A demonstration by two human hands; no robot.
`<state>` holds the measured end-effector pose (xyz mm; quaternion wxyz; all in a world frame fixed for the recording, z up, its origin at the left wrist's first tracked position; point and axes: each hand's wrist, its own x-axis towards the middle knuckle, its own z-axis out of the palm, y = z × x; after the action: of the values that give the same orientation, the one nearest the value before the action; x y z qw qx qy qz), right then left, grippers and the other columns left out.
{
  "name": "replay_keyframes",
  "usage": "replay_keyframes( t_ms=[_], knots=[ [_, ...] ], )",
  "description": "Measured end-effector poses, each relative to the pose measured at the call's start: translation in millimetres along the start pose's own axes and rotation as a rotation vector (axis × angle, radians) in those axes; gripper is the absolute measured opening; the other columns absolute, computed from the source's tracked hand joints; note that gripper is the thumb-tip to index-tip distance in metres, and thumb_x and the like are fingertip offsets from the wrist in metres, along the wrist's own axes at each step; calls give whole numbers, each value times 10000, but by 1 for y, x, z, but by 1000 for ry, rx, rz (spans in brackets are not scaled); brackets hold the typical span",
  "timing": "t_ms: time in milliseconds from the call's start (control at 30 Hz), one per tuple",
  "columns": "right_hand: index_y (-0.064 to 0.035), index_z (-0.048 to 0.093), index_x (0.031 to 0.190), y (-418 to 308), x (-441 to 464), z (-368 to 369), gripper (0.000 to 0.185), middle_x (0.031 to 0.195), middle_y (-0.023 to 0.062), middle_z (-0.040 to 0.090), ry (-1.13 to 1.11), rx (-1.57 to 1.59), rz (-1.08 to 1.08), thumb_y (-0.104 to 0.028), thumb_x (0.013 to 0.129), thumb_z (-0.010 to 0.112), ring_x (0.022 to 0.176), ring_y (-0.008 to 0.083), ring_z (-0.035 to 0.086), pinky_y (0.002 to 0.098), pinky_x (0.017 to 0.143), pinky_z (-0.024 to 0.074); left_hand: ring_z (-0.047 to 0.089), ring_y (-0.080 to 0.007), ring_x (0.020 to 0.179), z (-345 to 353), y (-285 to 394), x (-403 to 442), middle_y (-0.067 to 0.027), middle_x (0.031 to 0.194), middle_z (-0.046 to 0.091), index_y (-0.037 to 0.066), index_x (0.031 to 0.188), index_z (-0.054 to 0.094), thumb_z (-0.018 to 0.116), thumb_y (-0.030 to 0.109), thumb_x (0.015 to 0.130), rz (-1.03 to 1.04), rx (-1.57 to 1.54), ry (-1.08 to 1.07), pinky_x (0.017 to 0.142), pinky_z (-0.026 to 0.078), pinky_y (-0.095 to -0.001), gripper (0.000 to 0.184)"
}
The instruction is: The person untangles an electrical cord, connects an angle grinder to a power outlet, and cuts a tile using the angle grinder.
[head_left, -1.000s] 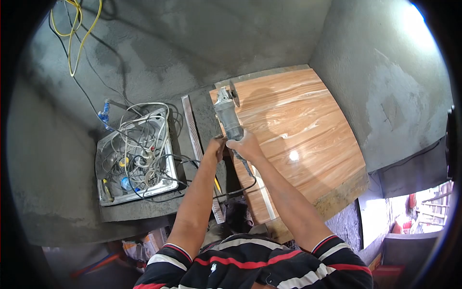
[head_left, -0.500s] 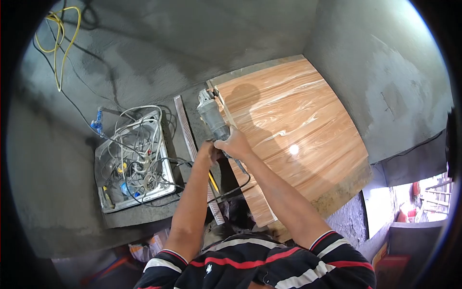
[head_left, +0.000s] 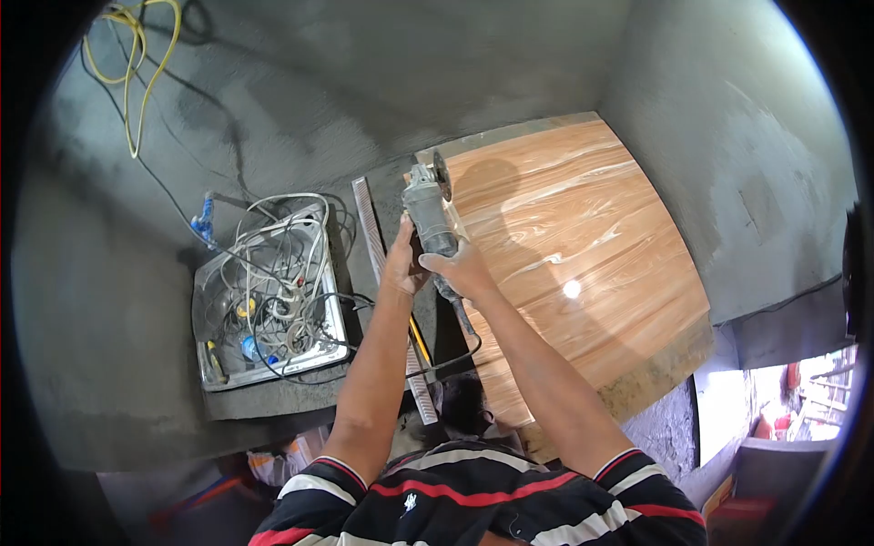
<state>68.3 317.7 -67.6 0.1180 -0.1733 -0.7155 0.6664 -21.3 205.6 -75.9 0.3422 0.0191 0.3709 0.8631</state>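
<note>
I look down on a grey tabletop [head_left: 264,400], where a grinder [head_left: 426,209] lies above the far left part of a wood-patterned panel [head_left: 583,227], along the panel's left edge. The tool's disc [head_left: 442,173] points to the far side; whether it touches the panel I cannot tell. My right hand [head_left: 458,267] is wrapped around the grinder's near end, from which a black cord [head_left: 476,344] curves toward the near left. My left hand [head_left: 405,259] sits against the tool's left side; how far its fingers close I cannot tell. Just left of that hand runs a long narrow strip [head_left: 366,209], with a yellow pencil [head_left: 420,338] beside its near part. Farther left, a white-rimmed basin [head_left: 339,314] contains tangled cables [head_left: 296,314]. A blue tap [head_left: 204,218] projects at its far left corner, and a yellow cord [head_left: 136,150] hangs in loops at the far left.
</note>
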Motion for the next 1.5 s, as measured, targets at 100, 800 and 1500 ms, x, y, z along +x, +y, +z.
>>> replay_keyframes(
  t_ms=[100,800,1500],
  knots=[
    [104,640,1222,-11,-7,4,629,1003,159,729,-85,189,127,-288,762,815,846,231,713,354,761,564,658,-291,1143,-13,-2,-5,-121,1280,668,86,1402,557,583,487,1048,-13,-85,-43,1011,530,-454,536],
    [13,668,1180,-24,-16,88,468,998,84,711,-92,-35,159,-243,817,816,833,167,666,335,731,532,626,-347,1233,-87,41,-29,-219,1389,604,-21,1497,430,573,478,1038,29,-285,-333,1091,496,-486,693],
    [88,652,1174,-1,-1,118,623,1033,184,730,-51,-367,98,-280,692,798,905,263,710,362,826,554,720,-339,926,-75,51,-35,-232,1096,710,-11,1318,566,368,479,1108,174,-239,4,848,597,-466,569]
  ],
)
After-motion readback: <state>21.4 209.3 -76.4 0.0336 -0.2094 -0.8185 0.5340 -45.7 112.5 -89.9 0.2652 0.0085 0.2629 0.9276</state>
